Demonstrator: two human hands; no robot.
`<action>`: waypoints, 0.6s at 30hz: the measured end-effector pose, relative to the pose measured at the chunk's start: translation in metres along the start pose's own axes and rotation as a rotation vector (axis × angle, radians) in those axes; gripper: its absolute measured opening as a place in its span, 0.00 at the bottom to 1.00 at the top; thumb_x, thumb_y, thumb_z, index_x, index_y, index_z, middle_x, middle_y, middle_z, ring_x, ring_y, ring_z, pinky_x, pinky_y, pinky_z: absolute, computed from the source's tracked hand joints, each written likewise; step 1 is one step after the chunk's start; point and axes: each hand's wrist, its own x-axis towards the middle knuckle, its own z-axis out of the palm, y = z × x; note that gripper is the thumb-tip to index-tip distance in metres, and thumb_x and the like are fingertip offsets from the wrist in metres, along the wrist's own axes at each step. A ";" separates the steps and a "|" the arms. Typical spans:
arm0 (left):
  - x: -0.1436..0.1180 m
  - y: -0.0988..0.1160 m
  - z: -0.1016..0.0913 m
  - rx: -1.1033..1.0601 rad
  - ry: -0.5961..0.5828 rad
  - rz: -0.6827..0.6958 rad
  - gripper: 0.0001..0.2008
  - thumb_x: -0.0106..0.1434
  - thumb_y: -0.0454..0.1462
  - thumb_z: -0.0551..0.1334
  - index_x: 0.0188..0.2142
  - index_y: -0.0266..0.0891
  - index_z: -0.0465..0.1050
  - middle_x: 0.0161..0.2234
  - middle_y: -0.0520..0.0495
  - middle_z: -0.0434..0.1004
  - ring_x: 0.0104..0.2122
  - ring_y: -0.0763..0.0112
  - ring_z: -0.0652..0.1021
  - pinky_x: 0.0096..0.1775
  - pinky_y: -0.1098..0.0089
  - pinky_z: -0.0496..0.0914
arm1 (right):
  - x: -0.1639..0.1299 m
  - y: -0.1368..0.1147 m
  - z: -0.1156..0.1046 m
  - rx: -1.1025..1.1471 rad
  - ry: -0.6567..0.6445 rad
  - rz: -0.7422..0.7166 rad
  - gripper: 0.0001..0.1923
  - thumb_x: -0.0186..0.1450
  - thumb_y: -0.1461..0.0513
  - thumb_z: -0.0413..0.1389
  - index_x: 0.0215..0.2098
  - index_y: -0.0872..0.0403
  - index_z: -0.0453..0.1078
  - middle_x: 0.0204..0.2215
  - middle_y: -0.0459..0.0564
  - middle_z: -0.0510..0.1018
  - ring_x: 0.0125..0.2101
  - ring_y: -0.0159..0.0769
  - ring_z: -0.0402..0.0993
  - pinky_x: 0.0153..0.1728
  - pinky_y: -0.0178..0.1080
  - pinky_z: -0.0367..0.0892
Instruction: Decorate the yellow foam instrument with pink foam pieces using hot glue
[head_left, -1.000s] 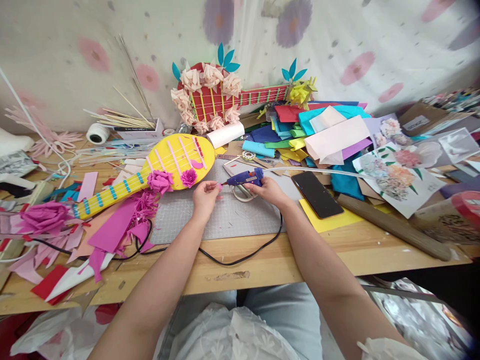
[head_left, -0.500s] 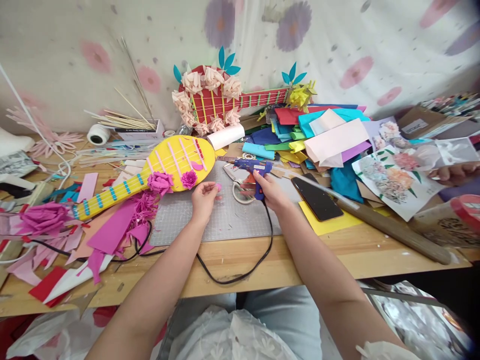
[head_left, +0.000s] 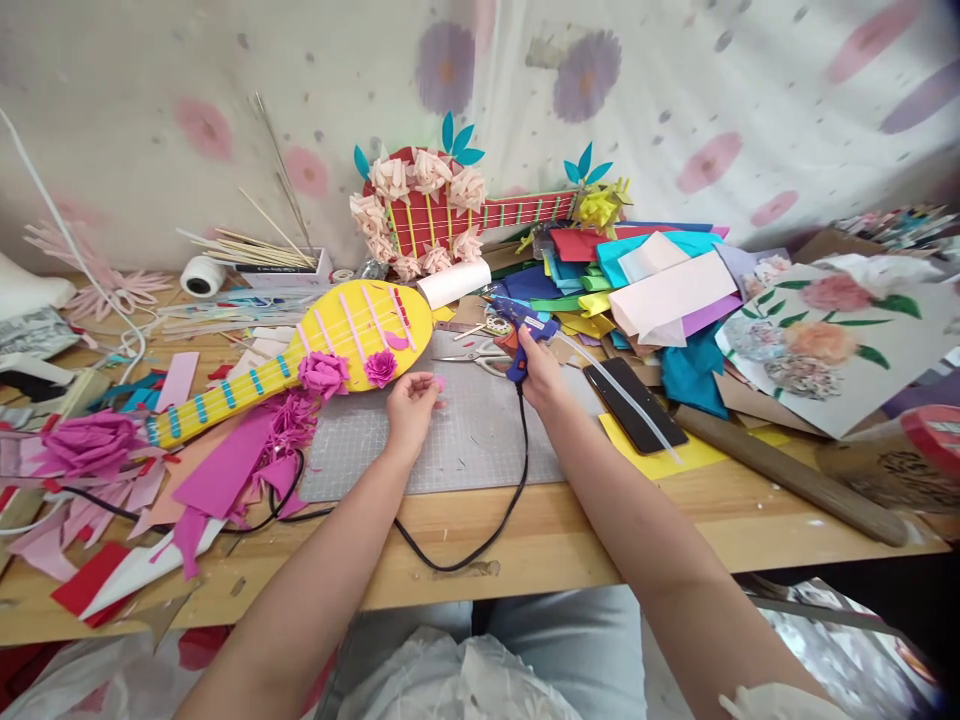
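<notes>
- Moved since the earlier frame: blue glue gun carried from the middle of the grey cutting mat to its far right corner, now upright, nozzle toward the paper pile.
- Right hand: fingers clenched on the glue gun handle; trigger hidden under them.
- Left hand: fingers pinched on a small pink piece, too small to identify, held over the mat beside the yellow paper guitar.
- Black cord looped from the gun across the desk edge.
- Scissors partly covered by the gun and hand.
- Black phone crossed by a clear glue stick.
- White box at rear left: thin wooden sticks inside, ends protruding.
- Cardboard box at far right: contents blurred, cut off by the frame.
</notes>
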 end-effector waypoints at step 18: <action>0.001 -0.002 0.002 -0.004 -0.009 -0.007 0.16 0.42 0.39 0.70 0.30 0.36 0.70 0.27 0.51 0.71 0.28 0.75 0.74 0.25 0.74 0.72 | 0.007 -0.001 -0.076 -0.604 -0.251 -0.220 0.22 0.53 0.46 0.59 0.34 0.54 0.73 0.26 0.47 0.76 0.22 0.31 0.67 0.25 0.37 0.64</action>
